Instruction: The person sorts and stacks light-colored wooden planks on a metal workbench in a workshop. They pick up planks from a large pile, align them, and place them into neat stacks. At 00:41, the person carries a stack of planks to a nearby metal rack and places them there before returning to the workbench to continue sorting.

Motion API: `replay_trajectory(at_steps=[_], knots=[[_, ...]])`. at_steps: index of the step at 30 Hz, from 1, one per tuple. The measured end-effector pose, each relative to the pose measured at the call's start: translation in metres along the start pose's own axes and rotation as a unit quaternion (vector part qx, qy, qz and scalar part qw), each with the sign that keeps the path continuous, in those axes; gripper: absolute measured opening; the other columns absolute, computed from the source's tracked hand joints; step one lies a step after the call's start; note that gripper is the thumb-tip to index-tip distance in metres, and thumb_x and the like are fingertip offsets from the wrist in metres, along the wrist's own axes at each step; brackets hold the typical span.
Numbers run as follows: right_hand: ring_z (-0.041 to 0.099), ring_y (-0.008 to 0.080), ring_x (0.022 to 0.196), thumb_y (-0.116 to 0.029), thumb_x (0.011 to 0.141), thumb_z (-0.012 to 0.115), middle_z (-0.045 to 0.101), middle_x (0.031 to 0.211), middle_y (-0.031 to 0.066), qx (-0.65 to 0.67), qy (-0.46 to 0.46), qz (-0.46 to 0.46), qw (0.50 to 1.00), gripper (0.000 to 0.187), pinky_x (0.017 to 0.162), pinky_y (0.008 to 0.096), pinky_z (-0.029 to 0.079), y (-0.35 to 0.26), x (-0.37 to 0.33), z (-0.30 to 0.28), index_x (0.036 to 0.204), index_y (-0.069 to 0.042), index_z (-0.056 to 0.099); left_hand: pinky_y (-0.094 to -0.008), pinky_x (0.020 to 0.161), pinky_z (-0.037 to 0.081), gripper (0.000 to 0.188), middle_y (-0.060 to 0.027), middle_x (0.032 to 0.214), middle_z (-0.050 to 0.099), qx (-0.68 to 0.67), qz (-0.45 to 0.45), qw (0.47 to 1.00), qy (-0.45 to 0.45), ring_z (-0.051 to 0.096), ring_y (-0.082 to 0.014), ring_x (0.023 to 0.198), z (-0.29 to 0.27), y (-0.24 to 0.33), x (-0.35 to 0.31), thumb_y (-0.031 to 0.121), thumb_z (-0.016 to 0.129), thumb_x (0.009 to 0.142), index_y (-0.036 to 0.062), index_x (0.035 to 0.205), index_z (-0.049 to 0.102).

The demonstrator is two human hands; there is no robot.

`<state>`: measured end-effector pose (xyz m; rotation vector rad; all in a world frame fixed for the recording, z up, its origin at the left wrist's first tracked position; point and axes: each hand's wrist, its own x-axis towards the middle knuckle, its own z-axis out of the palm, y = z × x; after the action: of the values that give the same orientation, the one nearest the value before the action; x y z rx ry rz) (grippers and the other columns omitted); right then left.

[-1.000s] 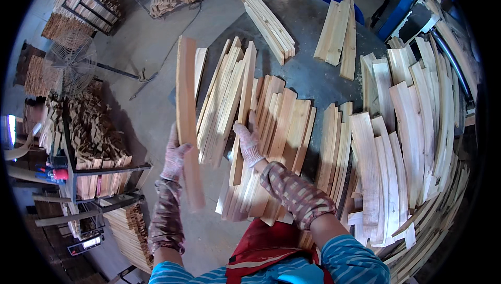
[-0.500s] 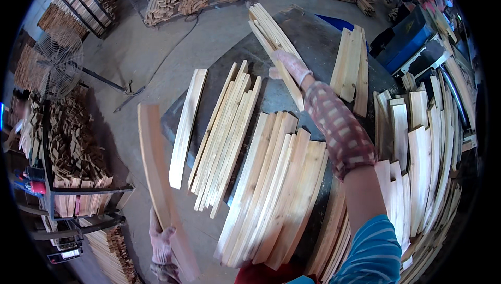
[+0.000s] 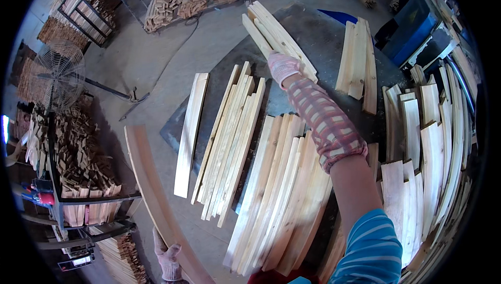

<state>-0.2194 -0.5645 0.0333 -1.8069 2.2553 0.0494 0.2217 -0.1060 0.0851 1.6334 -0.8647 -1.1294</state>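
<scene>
My left hand (image 3: 169, 259), in a pale knit glove, grips the lower part of a long flat wooden board (image 3: 156, 190), which stands up at a tilt by the table's left side. My right hand (image 3: 284, 68), gloved too and under a checked sleeve cover, reaches to the far part of the dark table (image 3: 219, 57). Its fingers are closed at the near part of a wooden strip (image 3: 255, 34), beside a small group of strips (image 3: 284, 33). The hand and forearm hide that strip's near end.
On the table lie a single board (image 3: 191, 135), a group of narrow strips (image 3: 229, 146), a wider pile (image 3: 276, 195) and several boards (image 3: 356, 59) at the far right. Stacked boards (image 3: 430, 143) line the right side. A fan (image 3: 60, 75) and wood racks stand left.
My right hand has shifted slightly left, and the strip at it has slid away from me toward the group. The board in my left hand leans further left at its top.
</scene>
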Motion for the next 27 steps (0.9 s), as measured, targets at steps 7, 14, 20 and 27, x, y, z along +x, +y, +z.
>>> replay_trajectory(at_steps=[7,14,20,27], knots=[[0.071,0.0333,0.103,-0.018,0.091,0.061,0.069,0.115,0.0134,-0.075,0.189,-0.131,0.970,0.028,0.079,0.0454,0.059,0.065,-0.038,0.012,0.118,-0.011,0.063,-0.0307,0.092,0.050,0.089,-0.0101,0.130,0.056,0.017,-0.015,0.999,-0.048,0.058,-0.0194,0.111,0.049,0.045,-0.006,0.019,0.073,0.075,-0.0023,0.152,0.033],[0.066,0.0219,0.109,-0.002,0.093,0.063,0.068,0.118,0.0116,0.431,0.147,-0.183,0.871,0.029,0.095,0.0316,0.053,0.140,-0.288,0.036,0.122,0.000,0.063,-0.0369,0.095,0.053,0.097,-0.0143,0.135,0.055,-0.139,-0.076,0.972,-0.174,0.059,-0.0235,0.113,0.164,0.044,-0.046,0.017,0.072,0.074,0.0022,0.158,0.025],[0.070,0.0229,0.106,-0.013,0.093,0.071,0.072,0.111,0.0153,0.681,0.082,0.089,0.722,0.046,0.092,0.0314,0.056,0.174,-0.541,0.084,0.137,-0.001,0.058,-0.0415,0.106,0.048,0.094,-0.0200,0.149,0.045,-0.168,-0.102,0.917,-0.346,0.053,-0.0337,0.130,0.268,0.052,-0.095,0.005,0.067,0.082,0.0045,0.161,0.016],[0.066,0.0324,0.101,-0.016,0.092,0.067,0.063,0.110,0.0192,0.601,0.095,0.052,0.792,0.032,0.085,0.0381,0.054,0.152,-0.628,0.040,0.121,-0.004,0.060,-0.0393,0.107,0.047,0.083,-0.0167,0.146,0.050,-0.211,-0.108,0.879,-0.413,0.056,-0.0289,0.125,0.367,0.057,-0.148,0.035,0.063,0.098,0.0002,0.158,0.018]])
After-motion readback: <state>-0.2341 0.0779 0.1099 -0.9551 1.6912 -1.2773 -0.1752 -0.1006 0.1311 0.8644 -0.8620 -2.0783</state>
